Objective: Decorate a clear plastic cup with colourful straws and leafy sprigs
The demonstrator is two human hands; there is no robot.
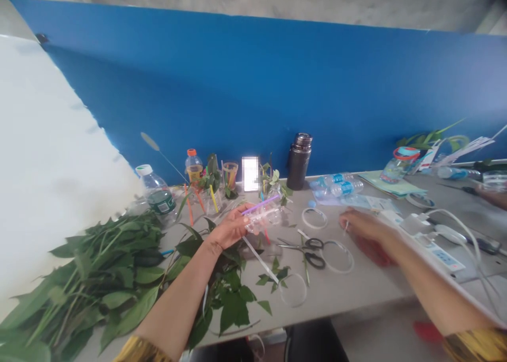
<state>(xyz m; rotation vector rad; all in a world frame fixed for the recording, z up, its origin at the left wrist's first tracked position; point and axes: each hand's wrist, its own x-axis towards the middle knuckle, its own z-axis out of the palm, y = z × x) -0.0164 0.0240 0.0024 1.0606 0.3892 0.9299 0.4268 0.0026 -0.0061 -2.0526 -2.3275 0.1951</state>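
Clear, ridged plastic bottle (266, 218); purple straw (261, 205) along its upper side.

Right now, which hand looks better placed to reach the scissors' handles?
Probably the right hand: the scissors have their handles toward its side. The left hand holds a clear plastic piece and is nearer the blades. Whether the right hand holds something small is unclear.

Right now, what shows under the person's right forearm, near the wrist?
A blurred reddish item shows partly beneath the right forearm, against the grey tabletop. The forearm covers the rest, so its full shape cannot be seen.
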